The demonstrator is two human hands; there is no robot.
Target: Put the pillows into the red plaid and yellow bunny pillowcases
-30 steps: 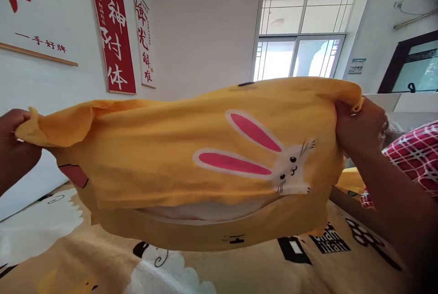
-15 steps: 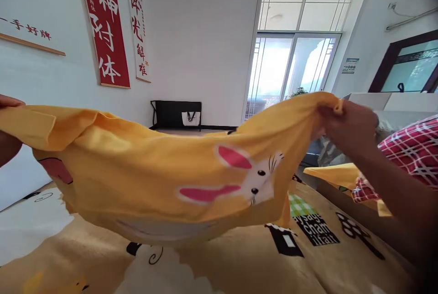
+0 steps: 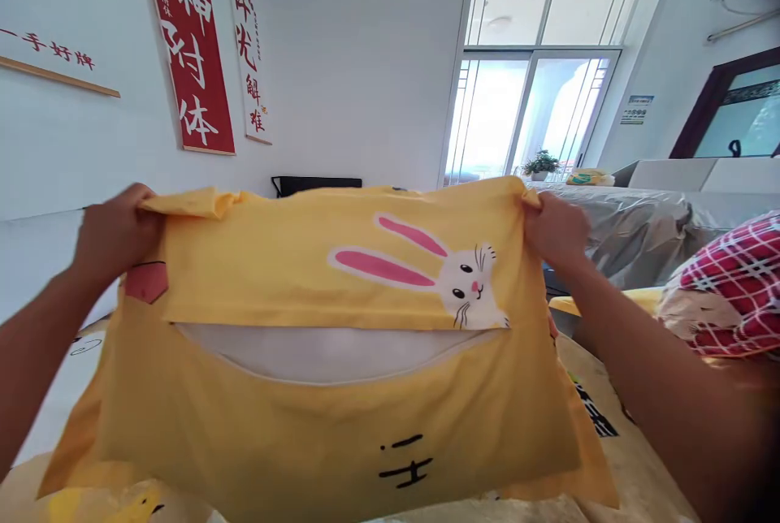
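A yellow pillowcase [image 3: 268, 263] with a printed white rabbit, pink ears and the letters "Hi" hangs stretched out in front of me. Across its middle a long slit gapes, and white material [image 3: 329, 352] shows inside; whether that is a pillow or the lining I cannot tell. My left hand [image 3: 119, 231] is closed on the upper left corner, where the cloth is bunched. At the upper right corner my right hand [image 3: 557, 226] pinches the fabric. The lower edge hangs down over the patterned bed cover [image 3: 566, 352].
On the right are a red plaid cloth item [image 3: 731, 287] and a sofa under clear plastic [image 3: 634, 222]. A potted plant [image 3: 541, 164] stands near the glass door [image 3: 517, 109]. Hanging scrolls [image 3: 192, 52] are on the left wall, and a black folded item [image 3: 317, 184] is by the back wall.
The pillowcase has swung from sagging sideways to hanging upright, its slit and lower half now facing me. My left hand has come inward from the left edge; both hands still grip the cloth.
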